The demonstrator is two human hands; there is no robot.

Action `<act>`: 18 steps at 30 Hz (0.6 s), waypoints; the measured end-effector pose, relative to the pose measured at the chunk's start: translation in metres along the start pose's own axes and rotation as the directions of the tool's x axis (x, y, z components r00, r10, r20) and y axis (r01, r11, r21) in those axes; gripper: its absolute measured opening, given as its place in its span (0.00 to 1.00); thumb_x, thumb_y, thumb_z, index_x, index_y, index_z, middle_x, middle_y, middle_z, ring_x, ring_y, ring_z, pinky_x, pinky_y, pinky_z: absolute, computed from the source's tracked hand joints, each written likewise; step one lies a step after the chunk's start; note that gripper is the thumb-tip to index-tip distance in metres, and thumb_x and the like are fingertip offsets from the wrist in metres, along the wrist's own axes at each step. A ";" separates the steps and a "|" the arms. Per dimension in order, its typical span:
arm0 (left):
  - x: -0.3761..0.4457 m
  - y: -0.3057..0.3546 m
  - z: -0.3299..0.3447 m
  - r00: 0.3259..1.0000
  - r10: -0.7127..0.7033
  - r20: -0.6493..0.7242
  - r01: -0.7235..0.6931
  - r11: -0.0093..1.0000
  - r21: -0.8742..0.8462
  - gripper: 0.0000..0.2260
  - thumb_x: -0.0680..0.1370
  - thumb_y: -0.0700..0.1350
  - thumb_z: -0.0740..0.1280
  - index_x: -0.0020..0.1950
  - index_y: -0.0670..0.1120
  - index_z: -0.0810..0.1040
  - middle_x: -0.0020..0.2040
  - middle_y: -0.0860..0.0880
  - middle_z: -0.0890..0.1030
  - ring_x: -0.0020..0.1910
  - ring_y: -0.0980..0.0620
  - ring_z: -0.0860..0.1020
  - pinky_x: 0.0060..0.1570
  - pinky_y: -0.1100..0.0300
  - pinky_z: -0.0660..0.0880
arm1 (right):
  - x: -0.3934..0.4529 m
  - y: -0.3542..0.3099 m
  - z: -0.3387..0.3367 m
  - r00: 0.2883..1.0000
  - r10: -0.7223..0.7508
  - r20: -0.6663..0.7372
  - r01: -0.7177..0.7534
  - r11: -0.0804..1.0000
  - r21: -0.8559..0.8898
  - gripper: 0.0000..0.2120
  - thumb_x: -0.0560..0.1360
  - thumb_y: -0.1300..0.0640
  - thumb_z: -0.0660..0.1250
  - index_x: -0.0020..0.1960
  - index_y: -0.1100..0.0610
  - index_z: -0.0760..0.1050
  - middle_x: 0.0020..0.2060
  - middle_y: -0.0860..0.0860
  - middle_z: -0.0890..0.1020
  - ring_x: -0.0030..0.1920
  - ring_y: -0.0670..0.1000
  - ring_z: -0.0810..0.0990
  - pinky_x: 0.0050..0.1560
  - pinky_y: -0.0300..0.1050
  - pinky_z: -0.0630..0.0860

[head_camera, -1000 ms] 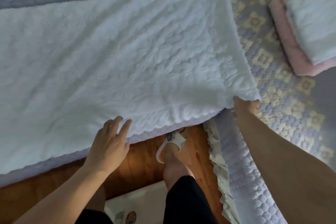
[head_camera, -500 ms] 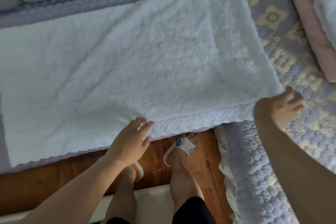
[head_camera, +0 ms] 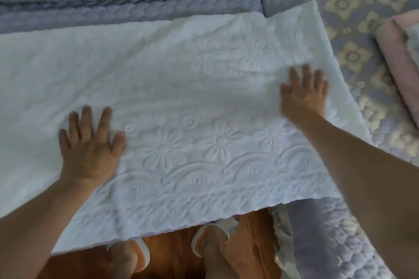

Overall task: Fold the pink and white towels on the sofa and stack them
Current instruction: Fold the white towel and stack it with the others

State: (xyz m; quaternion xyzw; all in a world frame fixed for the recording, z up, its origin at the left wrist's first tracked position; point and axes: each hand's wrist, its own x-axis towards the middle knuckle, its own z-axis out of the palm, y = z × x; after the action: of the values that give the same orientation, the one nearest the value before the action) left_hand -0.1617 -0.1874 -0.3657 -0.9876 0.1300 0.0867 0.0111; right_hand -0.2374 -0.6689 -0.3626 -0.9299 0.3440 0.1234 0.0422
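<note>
Two hands: both lie flat with straight, spread fingers on one white towel, neither grip closed round anything.
Sofa [head_camera: 140, 10]: grey back cushions run along the far edge; a quilted lilac cover with cream flowers lies over the seat and hangs down the front at the right.
White towel [head_camera: 204, 106]: spread open across the seat, embossed with flowers and scallops; its near edge overhangs the sofa's front edge, its far right corner reaches the seam between the back cushions.
Folded stack [head_camera: 395, 56]: a pink towel at the seat's right edge, apart from the white towel, with a pale folded piece on top, partly cut off.
Left hand [head_camera: 90, 149]: palm down near the towel's front edge, left of middle.
Right hand [head_camera: 302, 95]: palm down near the towel's right edge, blurred.
Floor [head_camera: 172, 253]: brown wood below the sofa front, with two feet in white slippers [head_camera: 217, 231].
</note>
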 end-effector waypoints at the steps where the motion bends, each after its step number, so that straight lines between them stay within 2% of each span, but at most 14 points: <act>1: 0.001 0.004 -0.003 1.000 -0.010 -0.013 0.010 1.000 -0.001 0.31 0.77 0.59 0.56 0.78 0.49 0.64 0.77 0.36 0.62 0.74 0.31 0.62 0.68 0.35 0.60 | 0.005 0.012 -0.005 0.999 0.006 -0.040 -0.007 1.000 -0.022 0.28 0.82 0.43 0.51 0.80 0.50 0.55 0.81 0.56 0.52 0.80 0.62 0.49 0.79 0.60 0.45; 4: 0.017 0.015 -0.029 0.996 -0.020 -0.090 0.017 0.999 -0.029 0.24 0.73 0.56 0.60 0.63 0.44 0.77 0.66 0.36 0.72 0.63 0.34 0.70 0.62 0.39 0.66 | 0.022 0.009 -0.026 0.981 0.107 -0.164 -0.095 0.992 0.079 0.28 0.79 0.47 0.59 0.76 0.55 0.59 0.77 0.60 0.58 0.76 0.63 0.56 0.77 0.61 0.52; 6: 0.043 0.029 -0.044 0.988 0.043 -0.146 -0.048 0.998 -0.033 0.22 0.75 0.54 0.59 0.61 0.42 0.77 0.67 0.36 0.71 0.63 0.33 0.70 0.64 0.40 0.67 | 0.048 -0.002 -0.043 0.961 0.217 -0.169 -0.183 0.964 0.193 0.30 0.78 0.48 0.60 0.76 0.56 0.57 0.77 0.60 0.58 0.76 0.63 0.55 0.77 0.60 0.51; 8: 0.075 0.051 -0.049 0.982 0.105 -0.157 -0.112 0.993 -0.036 0.25 0.78 0.55 0.58 0.70 0.42 0.73 0.72 0.35 0.67 0.69 0.32 0.66 0.69 0.39 0.63 | 0.081 -0.013 -0.057 0.952 0.280 -0.123 -0.241 0.934 0.264 0.33 0.78 0.47 0.60 0.78 0.57 0.54 0.77 0.60 0.58 0.76 0.63 0.55 0.77 0.59 0.51; 10: 0.102 0.084 -0.047 0.981 0.128 -0.146 -0.138 0.989 -0.057 0.28 0.80 0.56 0.55 0.77 0.46 0.67 0.77 0.36 0.62 0.74 0.31 0.61 0.73 0.37 0.59 | 0.115 -0.019 -0.063 0.933 0.353 -0.075 -0.317 0.901 0.296 0.33 0.80 0.46 0.59 0.78 0.61 0.55 0.75 0.61 0.62 0.74 0.64 0.59 0.75 0.59 0.56; 12: 0.118 0.120 -0.042 0.983 0.149 -0.103 -0.156 0.985 -0.069 0.28 0.81 0.59 0.52 0.80 0.50 0.60 0.80 0.39 0.56 0.78 0.33 0.55 0.75 0.37 0.54 | 0.142 -0.019 -0.065 0.923 0.377 -0.074 -0.341 0.892 0.299 0.26 0.82 0.49 0.58 0.74 0.64 0.62 0.72 0.63 0.68 0.72 0.65 0.66 0.70 0.59 0.64; 14: 0.123 0.146 -0.032 0.987 0.154 -0.055 -0.157 0.986 -0.059 0.29 0.82 0.62 0.47 0.82 0.55 0.53 0.82 0.42 0.50 0.80 0.36 0.50 0.76 0.35 0.49 | 0.160 -0.007 -0.066 0.918 0.365 -0.153 -0.299 0.893 0.335 0.18 0.83 0.56 0.58 0.68 0.65 0.68 0.67 0.64 0.73 0.68 0.66 0.71 0.66 0.59 0.68; 16: 0.125 0.161 -0.020 0.997 0.083 -0.010 -0.083 0.994 -0.075 0.30 0.81 0.66 0.43 0.82 0.59 0.46 0.82 0.44 0.45 0.80 0.37 0.45 0.75 0.32 0.45 | 0.171 0.013 -0.069 0.918 0.344 -0.196 -0.261 0.898 0.354 0.15 0.83 0.57 0.56 0.66 0.65 0.68 0.66 0.64 0.73 0.65 0.67 0.72 0.64 0.59 0.69; 18: 0.130 0.169 -0.011 0.998 -0.014 0.055 0.020 0.995 -0.101 0.31 0.78 0.70 0.40 0.80 0.64 0.41 0.82 0.46 0.40 0.80 0.38 0.41 0.73 0.29 0.43 | 0.180 0.028 -0.073 0.933 0.311 -0.181 -0.234 0.907 0.351 0.18 0.83 0.55 0.56 0.69 0.64 0.66 0.67 0.64 0.70 0.66 0.67 0.70 0.64 0.59 0.68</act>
State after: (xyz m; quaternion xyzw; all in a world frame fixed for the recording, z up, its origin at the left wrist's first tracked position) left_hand -0.0796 -0.3846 -0.3772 -0.9853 0.1167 0.1199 -0.0347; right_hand -0.1096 -0.8155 -0.3383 -0.8605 0.4895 -0.0396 0.1357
